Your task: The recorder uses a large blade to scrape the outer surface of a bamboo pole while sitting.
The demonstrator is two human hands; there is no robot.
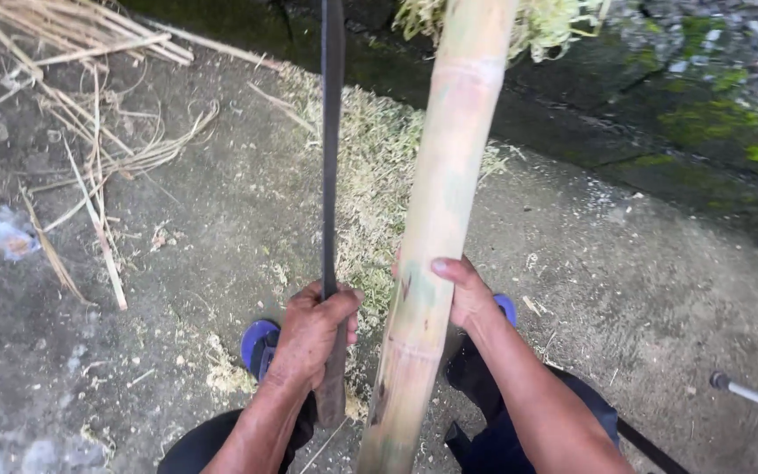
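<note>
My left hand (309, 338) is closed around the handle of a long dark machete (332, 132), whose blade points up and away from me. My right hand (462, 294) grips a thick pale green-yellow bamboo pole (440, 175) from its right side, thumb across the front. The pole stands nearly upright and leans slightly right, running from the bottom edge to the top of the view. The blade lies just left of the pole, roughly parallel to it, with a narrow gap between them.
Pale shavings (370, 175) litter the concrete ground behind the pole. Dry split strips (89, 158) lie at the upper left. A mossy stone kerb (704, 123) runs along the upper right. My blue sandals (259, 344) show below the hands. A thin metal rod (752, 395) lies at lower right.
</note>
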